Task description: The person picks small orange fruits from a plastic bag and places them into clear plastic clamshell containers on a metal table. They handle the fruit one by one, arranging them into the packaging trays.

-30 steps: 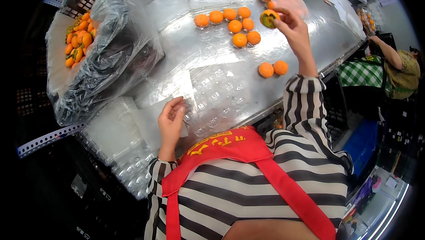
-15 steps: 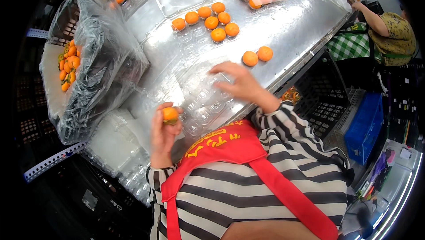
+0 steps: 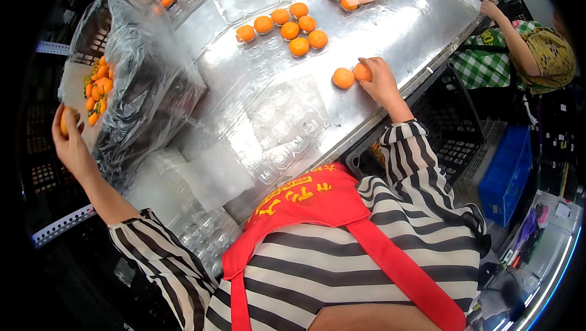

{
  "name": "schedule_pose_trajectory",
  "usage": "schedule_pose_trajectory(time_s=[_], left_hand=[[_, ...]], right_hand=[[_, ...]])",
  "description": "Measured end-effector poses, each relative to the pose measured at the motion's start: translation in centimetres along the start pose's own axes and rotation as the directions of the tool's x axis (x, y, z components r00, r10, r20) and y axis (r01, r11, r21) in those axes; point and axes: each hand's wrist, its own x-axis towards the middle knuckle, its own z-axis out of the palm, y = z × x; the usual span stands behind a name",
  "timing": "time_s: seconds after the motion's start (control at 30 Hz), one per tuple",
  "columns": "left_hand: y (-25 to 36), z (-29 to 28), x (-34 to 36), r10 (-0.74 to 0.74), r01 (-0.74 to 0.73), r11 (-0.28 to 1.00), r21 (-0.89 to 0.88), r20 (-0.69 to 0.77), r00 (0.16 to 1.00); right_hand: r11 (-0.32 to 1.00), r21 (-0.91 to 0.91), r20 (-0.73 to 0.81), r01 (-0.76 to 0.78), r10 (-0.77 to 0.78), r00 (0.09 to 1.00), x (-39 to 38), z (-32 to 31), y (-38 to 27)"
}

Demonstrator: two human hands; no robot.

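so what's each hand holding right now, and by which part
Left hand grips an orange fruit around its body. Right hand closes over another orange fruit on the metal table.

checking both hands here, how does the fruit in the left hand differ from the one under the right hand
The left hand holds its orange fruit up in the air beside the plastic-lined crate; the orange fruit on the table rests on the metal table under the right hand. The first stands alone; the second has another orange beside it. Both are small, round and orange.
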Motion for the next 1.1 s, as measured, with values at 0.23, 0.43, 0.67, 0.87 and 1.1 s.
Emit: schedule_pose_trajectory(time_s=[0.23,0.43,0.67,0.87,1.1], left_hand=[[-7.7,2.7,2.3,-0.119,0.052,0.975,0.215,0.312,0.942],[-7.0,3.2,2.8,-0.187,0.089,0.965,0.248,0.408,0.893],[-8.5,2.9,3.8,-0.262,0.168,0.960,0.223,0.513,0.817],[-9.4,2.5,4.3,-0.261,0.164,0.961,0.222,0.536,0.803],[-9.9,2.7,4.7,-0.245,0.122,0.957,0.262,0.512,0.823]], right_hand=[[0.983,0.104,0.034,-0.149,0.146,0.989,-0.3,-0.4,0.6],[0.543,0.764,0.213,-0.350,0.300,0.930,-1.5,-1.5,0.7],[0.424,0.878,0.156,-0.223,0.188,0.970,-2.3,-3.0,-2.7],[0.285,0.941,0.158,-0.184,0.112,0.981,-2.2,-3.6,-5.0],[-0.021,0.965,0.261,-0.260,0.068,0.963,-2.3,-3.5,-6.4]])
